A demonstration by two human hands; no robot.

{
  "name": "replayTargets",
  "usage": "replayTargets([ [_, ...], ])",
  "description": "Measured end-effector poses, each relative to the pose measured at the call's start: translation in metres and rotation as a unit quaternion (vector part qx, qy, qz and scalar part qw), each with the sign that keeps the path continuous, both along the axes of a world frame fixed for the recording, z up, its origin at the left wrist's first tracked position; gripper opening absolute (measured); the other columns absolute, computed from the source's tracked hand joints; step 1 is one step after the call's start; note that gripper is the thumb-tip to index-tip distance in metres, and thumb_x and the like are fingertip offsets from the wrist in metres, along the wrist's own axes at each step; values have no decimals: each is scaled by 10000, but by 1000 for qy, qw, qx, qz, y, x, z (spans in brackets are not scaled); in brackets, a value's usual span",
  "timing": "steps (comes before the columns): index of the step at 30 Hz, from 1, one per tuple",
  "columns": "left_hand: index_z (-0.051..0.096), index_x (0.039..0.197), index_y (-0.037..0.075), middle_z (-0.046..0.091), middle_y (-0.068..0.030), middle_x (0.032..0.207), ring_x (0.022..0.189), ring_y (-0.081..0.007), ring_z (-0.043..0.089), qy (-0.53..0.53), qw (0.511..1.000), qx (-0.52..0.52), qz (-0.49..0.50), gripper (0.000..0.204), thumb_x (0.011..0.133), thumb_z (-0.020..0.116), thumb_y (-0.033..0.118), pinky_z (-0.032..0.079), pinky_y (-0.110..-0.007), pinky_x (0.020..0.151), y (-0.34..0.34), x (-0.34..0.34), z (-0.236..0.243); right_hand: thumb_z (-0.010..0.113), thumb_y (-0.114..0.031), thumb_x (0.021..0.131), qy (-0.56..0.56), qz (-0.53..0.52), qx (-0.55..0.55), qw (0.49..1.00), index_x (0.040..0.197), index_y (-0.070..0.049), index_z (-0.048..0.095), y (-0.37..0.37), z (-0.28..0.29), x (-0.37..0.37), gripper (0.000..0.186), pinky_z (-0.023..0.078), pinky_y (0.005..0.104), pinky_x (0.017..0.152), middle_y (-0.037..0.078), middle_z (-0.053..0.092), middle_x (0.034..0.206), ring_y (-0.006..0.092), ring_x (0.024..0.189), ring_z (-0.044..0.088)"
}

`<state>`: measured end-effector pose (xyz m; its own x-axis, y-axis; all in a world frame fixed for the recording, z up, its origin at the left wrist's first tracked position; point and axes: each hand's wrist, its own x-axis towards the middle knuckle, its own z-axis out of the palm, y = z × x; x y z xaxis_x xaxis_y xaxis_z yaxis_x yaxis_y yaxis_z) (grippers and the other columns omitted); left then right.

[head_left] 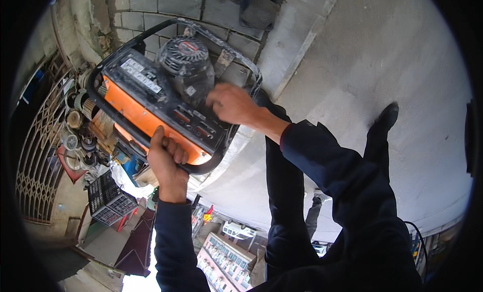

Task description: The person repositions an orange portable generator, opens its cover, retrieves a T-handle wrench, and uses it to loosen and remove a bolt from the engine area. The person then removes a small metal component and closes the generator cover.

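Observation:
An orange and black portable generator with a tubular frame and a dark engine sits at upper left, on the paving by a curb. My left hand is closed round the black frame along its near, lower side, beside the orange panel. My right hand, blurred, is at the engine's right side above the control panel, with fingers curled; what they hold is hidden.
A drain grate is set in the paving. Assorted round parts, a black crate and a lattice gate are at left. Concrete ground spans the right, with another person's leg behind mine.

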<state>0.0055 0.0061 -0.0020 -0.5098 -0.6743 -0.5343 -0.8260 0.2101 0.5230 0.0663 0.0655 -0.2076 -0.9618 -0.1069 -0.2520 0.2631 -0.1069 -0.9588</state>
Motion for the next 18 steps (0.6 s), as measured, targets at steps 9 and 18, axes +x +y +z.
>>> replayTargets([
  [9,348,670,201,242,48,533,441,-140,302,-65,992,92,49,422,1004,569,333,313,-327,457,-3,-11,9,650,-302,878,-19,153,206,966,1272,-99,651,-6,22,-95,443,474,498,992,228,579,1160,427,1169,572],
  [18,621,836,-40,565,-112,586,425,-266,531,-50,997,-46,39,431,924,687,377,411,-418,405,-15,-9,-9,511,-357,945,-185,102,102,972,1139,-43,709,-44,9,-102,419,493,409,942,202,706,1112,327,1046,666],
])
